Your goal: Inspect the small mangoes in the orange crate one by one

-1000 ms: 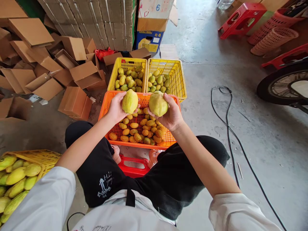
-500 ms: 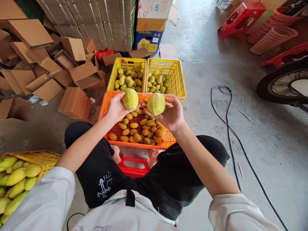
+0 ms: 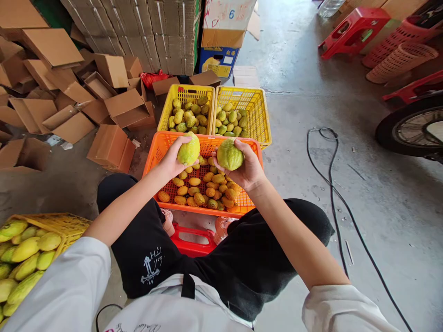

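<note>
Two fruits in your hands, one in each, above the orange crate

Your left hand [image 3: 174,157] holds the left fruit [image 3: 188,149], which is yellow-green. The fingers are partly closed around it, with the thumb on its upper side and some fingertips showing below. Your right hand [image 3: 249,169] holds the right fruit [image 3: 230,155], which is greener and has a ribbed skin. Here also the fingers are curved, open only as wide as the fruit; the thumb lies on its side and the other fingers support it from below. The two fruits are near each other but apart.

Below them is the orange crate [image 3: 204,210], where many small yellow and orange fruits [image 3: 200,199] lie. Just behind it stand two yellow crates, the left crate [image 3: 162,115] and the right crate [image 3: 259,108], side by side, both with green and yellow fruits inside. At your left side, a tilted yellow crate [image 3: 71,223] holds longer fruits [image 3: 26,249]. The red stool [image 3: 194,249] is between your feet, and the black cable [image 3: 356,226] lies on the floor at your right.
</note>
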Motion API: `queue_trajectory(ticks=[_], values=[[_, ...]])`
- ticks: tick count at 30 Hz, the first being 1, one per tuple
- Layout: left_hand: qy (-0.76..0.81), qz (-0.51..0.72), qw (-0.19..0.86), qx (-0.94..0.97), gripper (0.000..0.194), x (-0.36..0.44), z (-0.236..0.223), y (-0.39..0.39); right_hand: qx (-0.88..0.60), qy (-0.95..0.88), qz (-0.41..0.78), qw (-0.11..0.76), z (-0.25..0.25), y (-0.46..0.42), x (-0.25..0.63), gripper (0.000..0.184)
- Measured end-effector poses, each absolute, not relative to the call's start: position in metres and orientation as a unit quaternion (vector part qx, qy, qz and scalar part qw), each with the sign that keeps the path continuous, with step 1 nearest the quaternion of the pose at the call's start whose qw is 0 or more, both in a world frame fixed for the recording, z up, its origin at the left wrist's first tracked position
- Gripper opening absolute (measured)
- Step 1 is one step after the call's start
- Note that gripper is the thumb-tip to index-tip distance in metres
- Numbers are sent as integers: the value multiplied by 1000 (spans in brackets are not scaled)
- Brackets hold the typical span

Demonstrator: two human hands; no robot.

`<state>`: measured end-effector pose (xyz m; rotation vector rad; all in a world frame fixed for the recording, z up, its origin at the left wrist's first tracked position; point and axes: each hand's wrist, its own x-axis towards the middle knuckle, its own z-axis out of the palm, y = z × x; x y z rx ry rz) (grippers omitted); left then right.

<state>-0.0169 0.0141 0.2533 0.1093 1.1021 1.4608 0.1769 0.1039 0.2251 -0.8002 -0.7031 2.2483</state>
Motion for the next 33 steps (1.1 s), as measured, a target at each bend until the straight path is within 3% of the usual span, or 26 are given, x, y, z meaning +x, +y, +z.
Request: queue_trajectory(ticks=[20, 33], values=[[446, 665, 593, -89, 29, -17, 262, 18, -369, -212, 848, 317, 216, 115, 183, 26], [468, 641, 599, -105, 41, -22, 267, 17, -365, -271, 839, 297, 216, 114, 184, 35]])
